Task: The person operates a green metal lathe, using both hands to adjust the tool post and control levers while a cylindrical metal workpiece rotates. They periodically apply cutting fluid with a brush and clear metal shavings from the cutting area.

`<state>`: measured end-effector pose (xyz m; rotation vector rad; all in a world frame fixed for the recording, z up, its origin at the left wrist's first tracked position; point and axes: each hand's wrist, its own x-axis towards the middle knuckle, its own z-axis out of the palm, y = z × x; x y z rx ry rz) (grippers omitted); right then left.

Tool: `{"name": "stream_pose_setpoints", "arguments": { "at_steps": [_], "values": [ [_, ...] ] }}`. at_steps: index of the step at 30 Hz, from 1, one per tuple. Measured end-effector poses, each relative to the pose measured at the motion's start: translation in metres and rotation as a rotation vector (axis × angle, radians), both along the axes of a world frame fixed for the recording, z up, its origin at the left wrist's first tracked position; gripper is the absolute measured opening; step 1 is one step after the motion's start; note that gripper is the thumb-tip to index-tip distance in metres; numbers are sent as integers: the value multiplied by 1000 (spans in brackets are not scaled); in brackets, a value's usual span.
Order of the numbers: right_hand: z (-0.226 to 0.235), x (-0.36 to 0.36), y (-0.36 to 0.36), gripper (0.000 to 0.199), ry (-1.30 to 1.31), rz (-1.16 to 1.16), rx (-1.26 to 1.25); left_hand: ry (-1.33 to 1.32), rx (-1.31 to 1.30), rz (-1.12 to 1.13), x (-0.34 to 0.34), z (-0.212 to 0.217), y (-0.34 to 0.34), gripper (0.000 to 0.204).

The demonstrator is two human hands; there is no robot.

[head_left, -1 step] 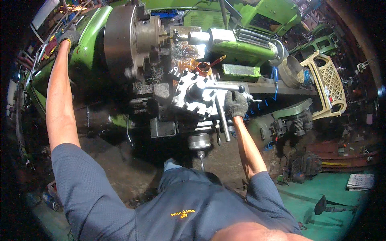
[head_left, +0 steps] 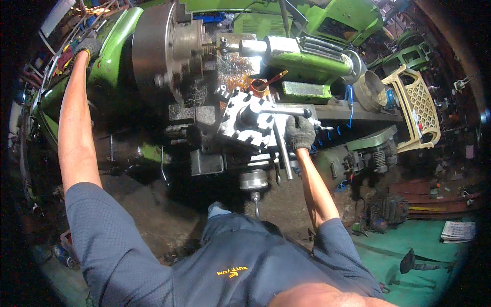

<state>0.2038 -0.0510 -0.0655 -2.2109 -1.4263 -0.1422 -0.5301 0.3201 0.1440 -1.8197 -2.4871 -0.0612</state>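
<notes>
My left hand [head_left: 89, 47], in a dark glove, rests at the top of the green lathe headstock [head_left: 113, 48], beside some red and yellow items. Its fingers are too dark to make out. My right hand [head_left: 300, 134], in a grey knit glove, is closed beside the square tool post [head_left: 248, 120], just below the ball-ended lever [head_left: 286, 110]; what its fingers hold is hidden. A long bar handle [head_left: 283, 151] slants down next to that hand. Between my hands, the large steel chuck [head_left: 153, 48] has blurred jaws, facing the tailstock [head_left: 302, 53].
A red cup with a brush [head_left: 259, 85] stands behind the tool post, near oily metal chips. A handwheel [head_left: 254, 180] projects toward my body. At right are a round metal pan [head_left: 369, 91], a beige plastic chair [head_left: 417, 110] and blue coiled tubing [head_left: 350, 102].
The blurred chuck jaws sit at a different angle, so the chuck is turning. Both hands stay in the same places.
</notes>
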Motion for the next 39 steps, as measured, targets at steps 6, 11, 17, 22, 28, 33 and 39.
{"name": "stream_pose_setpoints", "arguments": {
  "at_steps": [6, 11, 17, 22, 28, 33, 39],
  "values": [
    [-7, 3, 3, 31, -26, 13, 21, -72, 36, 52, -18, -5, 14, 66],
    [-6, 6, 0, 30, -18, 2, -14, -34, 38, -8, 13, -2, -4, 63],
    [-6, 2, 3, 29, -11, 35, -23, -34, 2, 31, 14, 13, -22, 56],
    [-10, 13, -2, 29, -31, -25, -44, -14, 66, -124, 50, 14, -39, 54],
    [-3, -2, 5, 29, 10, 22, -29, 255, 110, -108, -11, -4, -11, 39],
    [-5, 4, 1, 28, -26, -15, -38, 65, 28, -48, 14, 2, -10, 57],
    [-5, 3, 2, 28, -37, -17, -27, 103, 8, -40, 7, 2, -7, 59]
  ]
}}
